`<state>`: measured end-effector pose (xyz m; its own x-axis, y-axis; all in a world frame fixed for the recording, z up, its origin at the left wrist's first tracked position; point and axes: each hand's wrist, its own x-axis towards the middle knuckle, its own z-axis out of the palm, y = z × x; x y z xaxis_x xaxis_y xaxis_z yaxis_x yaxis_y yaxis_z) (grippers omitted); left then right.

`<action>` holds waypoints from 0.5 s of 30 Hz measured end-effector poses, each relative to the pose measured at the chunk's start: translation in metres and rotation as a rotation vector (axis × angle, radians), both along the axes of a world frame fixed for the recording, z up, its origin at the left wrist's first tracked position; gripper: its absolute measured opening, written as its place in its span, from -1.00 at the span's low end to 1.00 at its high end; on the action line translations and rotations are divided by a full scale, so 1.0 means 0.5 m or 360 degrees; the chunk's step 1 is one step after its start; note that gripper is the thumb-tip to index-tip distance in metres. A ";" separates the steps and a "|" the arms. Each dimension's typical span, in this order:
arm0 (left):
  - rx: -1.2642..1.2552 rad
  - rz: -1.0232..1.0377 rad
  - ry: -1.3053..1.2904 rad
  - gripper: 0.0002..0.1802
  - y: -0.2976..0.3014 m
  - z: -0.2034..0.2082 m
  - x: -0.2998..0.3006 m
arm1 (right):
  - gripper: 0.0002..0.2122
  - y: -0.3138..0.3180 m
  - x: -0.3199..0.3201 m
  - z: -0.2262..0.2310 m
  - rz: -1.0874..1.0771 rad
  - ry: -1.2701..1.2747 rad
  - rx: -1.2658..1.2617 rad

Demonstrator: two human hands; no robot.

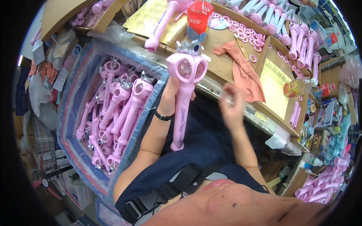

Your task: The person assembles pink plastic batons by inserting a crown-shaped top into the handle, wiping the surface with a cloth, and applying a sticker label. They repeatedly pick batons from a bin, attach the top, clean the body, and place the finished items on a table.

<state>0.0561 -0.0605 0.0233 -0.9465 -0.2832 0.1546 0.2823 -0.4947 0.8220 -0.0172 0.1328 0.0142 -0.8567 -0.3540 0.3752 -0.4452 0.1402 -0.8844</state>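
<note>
A pink toy wand (182, 107) stands upright in front of me, its round windowed head topped by a silver crown (193, 49). My left hand (171, 94) is closed round it just below the head, with most fingers hidden behind the handle. To the right, near the bench edge, my right hand (231, 107) is raised and blurred. Its fingers look apart, with nothing visible between them. An orange cloth (241, 73) lies on the bench just beyond that hand. More pink wands (120, 94) fill a plastic-lined bag (69, 113) on my left.
Cardboard trays (217, 69) cover the bench, holding pink rings (245, 32) and a yellow sheet (275, 88). A red-wrapped container (200, 19) stands at the far side. Bottles (296, 87) and several wand parts (301, 41) are at the right. Pink pieces (324, 182) lie heaped lower right.
</note>
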 end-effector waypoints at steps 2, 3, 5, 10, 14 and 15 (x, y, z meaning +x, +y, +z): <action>-0.0040 0.0275 -0.0056 -0.50 0.018 0.009 -0.022 | -0.36 -0.011 0.107 -0.035 0.0592 -0.0510 0.0011; -0.0001 0.0402 0.0022 -0.55 0.031 0.011 -0.036 | -0.24 -0.020 0.139 -0.046 0.0724 -0.0655 0.0035; -0.0083 0.0626 0.0014 -0.52 0.057 0.011 -0.060 | -0.37 -0.011 0.157 -0.056 0.0567 -0.0830 0.0240; 0.0429 -0.0470 -0.0067 -0.30 0.096 0.007 -0.041 | -0.56 0.054 0.102 -0.062 0.1383 -0.2015 -0.0782; 0.0390 -0.0505 -0.0207 -0.19 0.142 0.005 -0.021 | -0.59 0.074 0.116 -0.084 0.1807 -0.2364 -0.1038; 0.0396 -0.0494 -0.0227 -0.21 0.147 0.005 -0.020 | -0.60 0.077 0.119 -0.089 0.1800 -0.2344 -0.1059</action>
<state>0.0461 0.0132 0.0260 -0.9997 0.0068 -0.0214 -0.0196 -0.7265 0.6869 0.0423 0.1711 -0.0305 -0.0965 -0.9953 -0.0127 0.9245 -0.0849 -0.3717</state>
